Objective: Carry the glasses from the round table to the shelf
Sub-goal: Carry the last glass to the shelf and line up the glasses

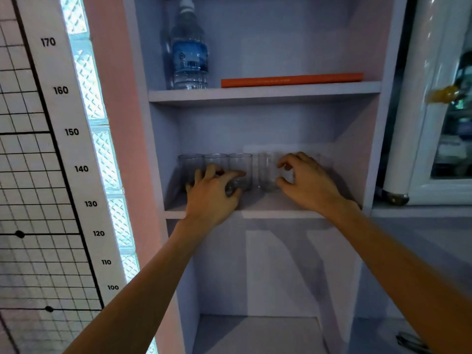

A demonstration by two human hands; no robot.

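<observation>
Several clear glasses stand in a row on the middle board of a pale shelf unit [255, 213]. Two of them, a far-left glass [190, 166] and its neighbour [215, 160], stand free behind my left hand. My left hand [213, 198] wraps its fingers around the base of the third glass [241, 166], which rests on the board. My right hand [310, 181] curls thumb and fingers against the right side of a fourth glass [267, 169], also on the board. Whether another glass sits inside that palm is hidden.
On the board above stand a water bottle [190, 54] and a flat orange book [291, 79]. The compartment below [258, 328] is open. A height chart [61, 154] and a glass-block strip flank the left. A white window frame [421, 139] is on the right.
</observation>
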